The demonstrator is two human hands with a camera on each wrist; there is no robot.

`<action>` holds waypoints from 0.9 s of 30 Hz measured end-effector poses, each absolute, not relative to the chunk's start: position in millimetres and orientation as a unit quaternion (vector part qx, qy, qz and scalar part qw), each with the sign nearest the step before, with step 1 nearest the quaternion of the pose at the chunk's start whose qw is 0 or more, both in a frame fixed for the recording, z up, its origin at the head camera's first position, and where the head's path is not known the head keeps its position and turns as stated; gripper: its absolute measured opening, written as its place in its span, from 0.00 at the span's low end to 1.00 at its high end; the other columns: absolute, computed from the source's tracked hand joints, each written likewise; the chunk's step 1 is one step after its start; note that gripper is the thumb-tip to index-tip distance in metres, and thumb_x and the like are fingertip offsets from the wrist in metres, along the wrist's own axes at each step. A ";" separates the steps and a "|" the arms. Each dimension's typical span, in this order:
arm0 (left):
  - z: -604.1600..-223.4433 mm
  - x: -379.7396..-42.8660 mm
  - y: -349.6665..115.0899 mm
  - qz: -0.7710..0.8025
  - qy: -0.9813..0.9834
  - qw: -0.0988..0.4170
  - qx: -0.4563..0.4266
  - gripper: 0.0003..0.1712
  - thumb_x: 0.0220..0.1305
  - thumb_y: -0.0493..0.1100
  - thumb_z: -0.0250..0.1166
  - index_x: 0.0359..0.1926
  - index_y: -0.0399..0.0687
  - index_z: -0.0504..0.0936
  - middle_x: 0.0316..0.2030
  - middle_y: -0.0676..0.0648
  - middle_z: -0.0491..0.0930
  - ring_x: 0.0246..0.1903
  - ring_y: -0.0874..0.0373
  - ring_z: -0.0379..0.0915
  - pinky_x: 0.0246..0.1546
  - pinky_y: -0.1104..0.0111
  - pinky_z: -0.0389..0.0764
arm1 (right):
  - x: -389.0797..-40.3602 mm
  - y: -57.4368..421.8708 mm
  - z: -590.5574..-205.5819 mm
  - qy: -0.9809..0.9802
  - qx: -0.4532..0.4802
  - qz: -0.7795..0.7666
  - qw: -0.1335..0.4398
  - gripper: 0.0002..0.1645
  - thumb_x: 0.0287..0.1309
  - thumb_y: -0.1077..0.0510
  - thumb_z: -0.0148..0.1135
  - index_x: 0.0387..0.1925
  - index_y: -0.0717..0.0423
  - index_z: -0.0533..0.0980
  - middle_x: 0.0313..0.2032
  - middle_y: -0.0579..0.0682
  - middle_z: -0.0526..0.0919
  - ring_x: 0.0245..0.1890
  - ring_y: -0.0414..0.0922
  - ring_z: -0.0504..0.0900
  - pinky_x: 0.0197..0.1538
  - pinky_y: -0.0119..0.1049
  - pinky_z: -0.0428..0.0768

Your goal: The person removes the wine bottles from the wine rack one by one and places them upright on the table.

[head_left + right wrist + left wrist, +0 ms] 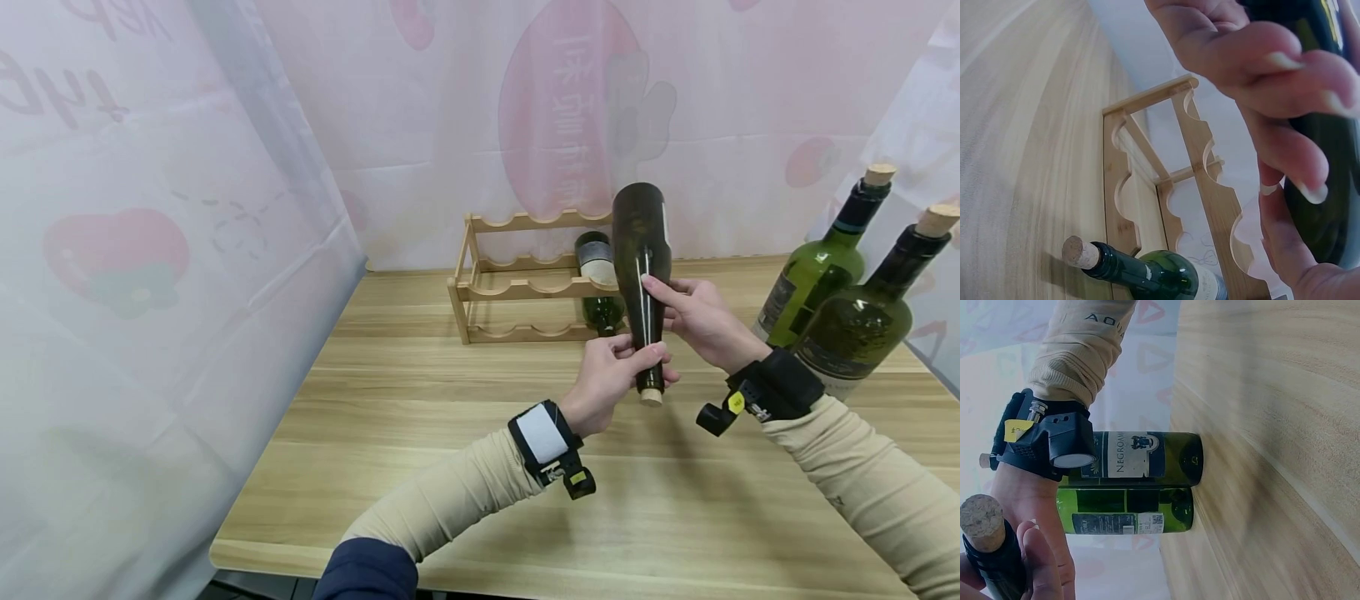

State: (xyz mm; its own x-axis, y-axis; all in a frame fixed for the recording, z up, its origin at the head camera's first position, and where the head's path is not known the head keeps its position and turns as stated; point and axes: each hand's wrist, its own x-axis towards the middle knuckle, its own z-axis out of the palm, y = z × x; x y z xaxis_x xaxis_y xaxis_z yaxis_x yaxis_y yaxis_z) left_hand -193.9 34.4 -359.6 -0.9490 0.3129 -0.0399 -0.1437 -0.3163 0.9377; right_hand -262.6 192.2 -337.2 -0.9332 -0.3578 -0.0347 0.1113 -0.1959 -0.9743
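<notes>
Both hands hold a dark wine bottle (639, 225) tilted neck down in front of the rack's right part, its cork (651, 397) pointing toward me. My left hand (600, 379) grips the neck just above the cork. Higher up, my right hand (708, 325) holds the body near the shoulder, thumb along the front. In the left wrist view the corked neck (1000, 562) shows up close between fingers. Behind the held bottle, a light wooden wine rack (536, 290) carries a green bottle (600, 271) in its lower tier, corked neck (1110, 259) facing forward.
Two corked green bottles stand upright at the right: one farther back (832, 262) and one nearer (858, 325), close to my right forearm. The wooden table (397, 400) extends left and forward. A printed white curtain (420, 150) hangs behind the rack.
</notes>
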 end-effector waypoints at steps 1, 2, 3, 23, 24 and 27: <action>-359.9 -194.0 34.7 0.808 0.567 0.141 0.076 0.10 0.65 0.35 0.62 0.45 0.34 0.81 0.30 0.44 0.83 0.25 0.61 0.82 0.37 0.67 0.85 | -262.7 192.6 -337.1 0.616 -0.100 -0.766 0.153 0.35 0.68 0.51 0.53 0.64 0.71 0.55 0.44 0.43 0.82 0.41 0.36 0.83 0.45 0.27 0.81; -360.0 -194.0 35.1 0.808 0.567 0.140 0.076 0.10 0.65 0.35 0.62 0.45 0.33 0.81 0.30 0.44 0.83 0.25 0.61 0.82 0.36 0.68 0.85 | -262.7 192.9 -336.9 0.616 -0.099 -0.766 0.153 0.35 0.68 0.51 0.54 0.64 0.70 0.56 0.44 0.43 0.82 0.41 0.36 0.83 0.45 0.27 0.81; -359.9 -193.9 35.5 0.808 0.567 0.140 0.077 0.11 0.65 0.35 0.62 0.46 0.32 0.81 0.30 0.43 0.82 0.25 0.61 0.82 0.36 0.68 0.85 | -262.7 193.3 -336.7 0.616 -0.098 -0.767 0.153 0.34 0.68 0.51 0.54 0.64 0.70 0.56 0.43 0.43 0.82 0.41 0.36 0.83 0.45 0.27 0.81; -358.7 -193.0 45.2 0.806 0.570 0.141 0.075 0.10 0.64 0.35 0.62 0.45 0.33 0.82 0.37 0.30 0.83 0.24 0.61 0.81 0.32 0.72 0.83 | -259.1 202.7 -336.7 0.617 -0.084 -0.770 0.140 0.27 0.67 0.51 0.55 0.58 0.66 0.63 0.42 0.43 0.81 0.38 0.37 0.82 0.44 0.28 0.79; -358.6 -193.1 45.7 0.806 0.570 0.143 0.074 0.09 0.64 0.35 0.62 0.44 0.35 0.82 0.37 0.31 0.84 0.24 0.61 0.81 0.33 0.72 0.83 | -258.8 203.3 -336.6 0.617 -0.085 -0.770 0.139 0.26 0.68 0.51 0.55 0.57 0.65 0.63 0.41 0.43 0.81 0.38 0.37 0.82 0.44 0.28 0.79; -358.2 -193.3 47.1 0.807 0.568 0.145 0.074 0.09 0.64 0.34 0.62 0.44 0.36 0.82 0.36 0.34 0.84 0.24 0.61 0.81 0.34 0.71 0.83 | -257.9 205.1 -336.0 0.614 -0.087 -0.772 0.141 0.25 0.68 0.51 0.54 0.56 0.65 0.63 0.41 0.43 0.81 0.37 0.37 0.82 0.43 0.27 0.79</action>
